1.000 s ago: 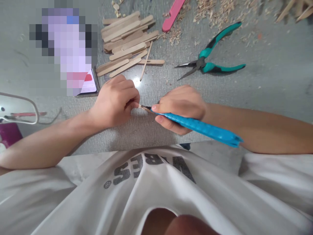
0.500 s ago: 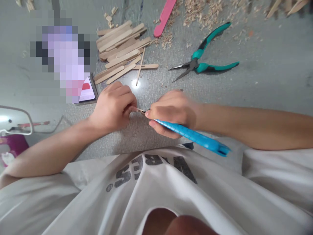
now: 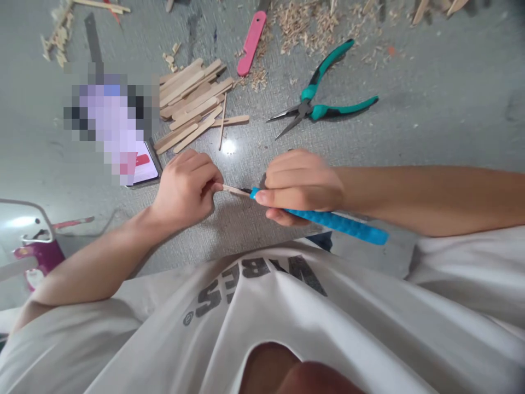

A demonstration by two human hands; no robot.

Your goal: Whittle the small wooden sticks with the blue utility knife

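— What was the left hand (image 3: pixel 186 189) doing?
— It pinched a little wood stick (image 3: pixel 233 190) just over the grey table (image 3: pixel 430 109).
— And the right hand (image 3: pixel 301 186)?
— It was closed tight on a blue knife (image 3: pixel 336 221), tip touching the stick.

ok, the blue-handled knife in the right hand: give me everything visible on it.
The blue-handled craft knife is a slim tool with a bright blue, textured grip that looks like plastic or rubber. It lies nearly level, the butt end pointing right and slightly toward the person. The right hand wraps its front half, forefinger along the top. A short dark blade tip shows past the fingers, meeting the thin wooden stick pinched in the left hand.
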